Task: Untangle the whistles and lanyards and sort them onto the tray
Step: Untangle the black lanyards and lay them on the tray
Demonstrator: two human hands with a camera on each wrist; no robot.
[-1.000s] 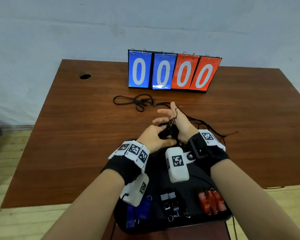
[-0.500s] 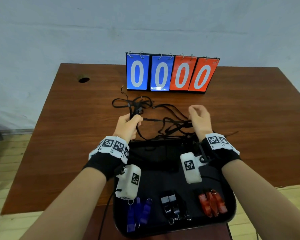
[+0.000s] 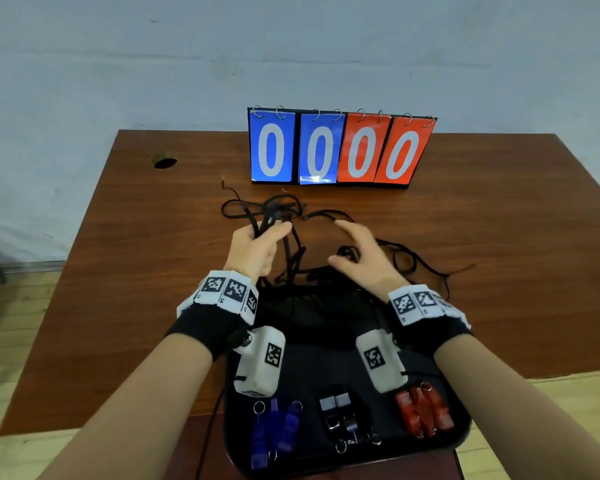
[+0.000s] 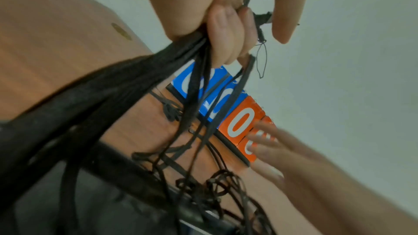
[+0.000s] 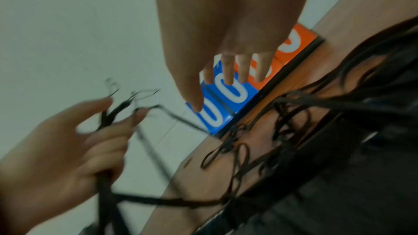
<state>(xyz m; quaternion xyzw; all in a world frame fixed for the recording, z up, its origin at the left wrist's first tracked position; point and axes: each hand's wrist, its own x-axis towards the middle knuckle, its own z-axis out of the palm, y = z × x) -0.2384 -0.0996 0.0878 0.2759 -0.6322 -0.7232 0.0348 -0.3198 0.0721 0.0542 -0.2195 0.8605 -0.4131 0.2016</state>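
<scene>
A tangle of black lanyards (image 3: pixel 291 244) lies on the brown table just beyond the black tray (image 3: pixel 312 341). My left hand (image 3: pixel 257 244) grips a bunch of the lanyards (image 4: pixel 194 71) above the table, cords hanging from the fist. My right hand (image 3: pixel 354 247) hovers over the tangle with its fingers (image 5: pixel 228 71) spread and holds nothing. At the tray's near edge lie blue whistles (image 3: pixel 274 431) on the left, black whistles (image 3: pixel 342 417) in the middle and red whistles (image 3: pixel 423 410) on the right.
A flip scoreboard (image 3: pixel 340 150) showing zeros stands at the back of the table (image 3: pixel 499 237). A cable hole (image 3: pixel 165 162) sits at the back left. Loose cord ends trail right of my right hand. The tray overhangs the table's near edge.
Both hands were together at the tangle, then pulled apart. My right hand has let go of the cords and opened. My left hand still holds its bunch.
</scene>
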